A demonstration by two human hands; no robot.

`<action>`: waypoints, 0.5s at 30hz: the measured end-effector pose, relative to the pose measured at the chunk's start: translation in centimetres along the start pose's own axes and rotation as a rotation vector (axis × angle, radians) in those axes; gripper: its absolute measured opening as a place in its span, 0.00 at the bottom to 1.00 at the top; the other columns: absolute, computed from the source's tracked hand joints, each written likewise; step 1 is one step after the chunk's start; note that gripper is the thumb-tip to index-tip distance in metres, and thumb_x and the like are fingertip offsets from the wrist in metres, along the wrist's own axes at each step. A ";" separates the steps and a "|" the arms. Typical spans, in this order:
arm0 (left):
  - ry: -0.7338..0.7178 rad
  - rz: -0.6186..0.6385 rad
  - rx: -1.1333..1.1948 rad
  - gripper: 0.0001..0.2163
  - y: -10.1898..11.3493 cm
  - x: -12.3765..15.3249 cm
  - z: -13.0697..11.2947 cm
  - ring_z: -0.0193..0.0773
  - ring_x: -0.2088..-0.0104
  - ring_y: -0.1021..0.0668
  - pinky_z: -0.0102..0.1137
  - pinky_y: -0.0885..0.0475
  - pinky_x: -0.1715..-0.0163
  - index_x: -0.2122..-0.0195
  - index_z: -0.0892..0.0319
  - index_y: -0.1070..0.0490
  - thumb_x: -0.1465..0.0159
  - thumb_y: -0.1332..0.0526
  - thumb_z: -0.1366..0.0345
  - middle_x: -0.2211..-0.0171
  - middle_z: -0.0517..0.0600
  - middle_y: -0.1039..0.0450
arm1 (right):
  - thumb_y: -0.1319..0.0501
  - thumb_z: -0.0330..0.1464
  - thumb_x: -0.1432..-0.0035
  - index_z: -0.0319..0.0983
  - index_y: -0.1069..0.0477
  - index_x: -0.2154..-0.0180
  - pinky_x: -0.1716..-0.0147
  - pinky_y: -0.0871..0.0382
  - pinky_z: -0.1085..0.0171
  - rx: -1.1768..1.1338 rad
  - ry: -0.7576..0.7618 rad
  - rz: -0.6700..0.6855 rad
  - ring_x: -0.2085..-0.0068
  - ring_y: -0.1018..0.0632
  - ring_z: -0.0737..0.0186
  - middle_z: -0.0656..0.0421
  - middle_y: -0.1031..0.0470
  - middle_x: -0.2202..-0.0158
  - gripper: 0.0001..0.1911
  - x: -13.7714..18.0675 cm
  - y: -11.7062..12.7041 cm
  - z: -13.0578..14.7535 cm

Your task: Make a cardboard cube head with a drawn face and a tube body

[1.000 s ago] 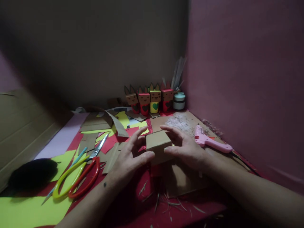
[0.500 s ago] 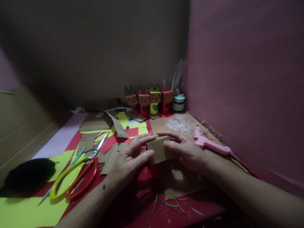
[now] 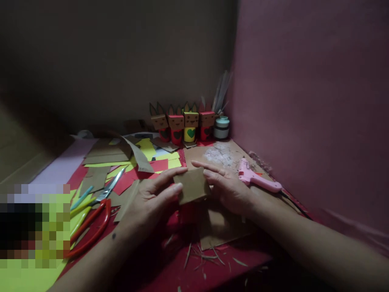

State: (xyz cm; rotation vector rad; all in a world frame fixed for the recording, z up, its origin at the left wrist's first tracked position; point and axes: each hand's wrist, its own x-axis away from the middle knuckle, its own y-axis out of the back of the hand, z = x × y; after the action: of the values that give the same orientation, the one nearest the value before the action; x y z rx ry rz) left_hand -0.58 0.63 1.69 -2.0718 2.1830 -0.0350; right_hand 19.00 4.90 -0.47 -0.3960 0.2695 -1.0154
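Both hands hold a small brown cardboard box [image 3: 192,185] just above the table. My left hand [image 3: 148,200] grips its left side, thumb on the near face and fingers along the top edge. My right hand [image 3: 226,187] closes on its right side, fingers stretched along the top. A flat brown cardboard piece [image 3: 219,227] lies right under the box on red paper [image 3: 170,267].
A pink glue gun [image 3: 255,181] lies to the right near the pink wall. Scissors with red and yellow handles [image 3: 91,217] lie to the left among paper scraps. Several small cardboard figures [image 3: 182,125] and a small jar [image 3: 221,127] stand at the back.
The box has been tipped so that its broad face turns toward me, and both hands have closed tighter on it. The camera view has shifted slightly right and down.
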 end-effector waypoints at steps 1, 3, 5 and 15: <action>0.051 -0.031 0.151 0.14 0.0 -0.3 -0.2 0.47 0.55 0.19 0.33 0.21 0.58 0.51 0.53 0.20 0.39 0.32 0.65 0.54 0.54 0.18 | 0.27 0.41 0.48 0.47 0.28 0.41 0.64 0.24 0.58 -0.024 -0.002 -0.001 0.59 0.21 0.56 0.54 0.23 0.51 0.32 0.0 -0.1 0.0; 0.106 -0.136 0.433 0.14 0.1 -1.0 -0.8 0.44 0.61 0.17 0.31 0.20 0.63 0.49 0.59 0.22 0.36 0.38 0.70 0.58 0.56 0.18 | 0.25 0.39 0.51 0.47 0.32 0.39 0.68 0.22 0.57 -0.047 -0.005 -0.022 0.60 0.21 0.56 0.52 0.27 0.48 0.38 -0.1 -0.1 -0.1; 0.129 -0.254 0.606 0.15 0.3 -1.6 -1.5 0.40 0.68 0.17 0.28 0.19 0.70 0.49 0.65 0.24 0.34 0.45 0.75 0.65 0.57 0.19 | 0.24 0.39 0.54 0.44 0.31 0.41 0.67 0.21 0.57 -0.049 0.020 -0.050 0.59 0.21 0.55 0.51 0.29 0.48 0.38 -0.2 0.0 -0.2; 0.198 -0.352 0.738 0.14 0.5 -2.2 -2.4 0.36 0.80 0.21 0.26 0.21 0.80 0.58 0.70 0.27 0.32 0.52 0.76 0.76 0.55 0.23 | 0.26 0.41 0.49 0.37 0.19 0.60 0.82 0.47 0.71 0.175 -0.021 0.013 0.80 0.35 0.74 0.63 0.29 0.79 0.17 0.2 0.4 0.4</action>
State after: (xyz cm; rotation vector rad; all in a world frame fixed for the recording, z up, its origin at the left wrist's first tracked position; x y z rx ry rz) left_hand -1.22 2.65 4.16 -1.9921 1.4968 -0.9528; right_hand 19.53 4.97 -0.30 -0.2460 0.1627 -1.0127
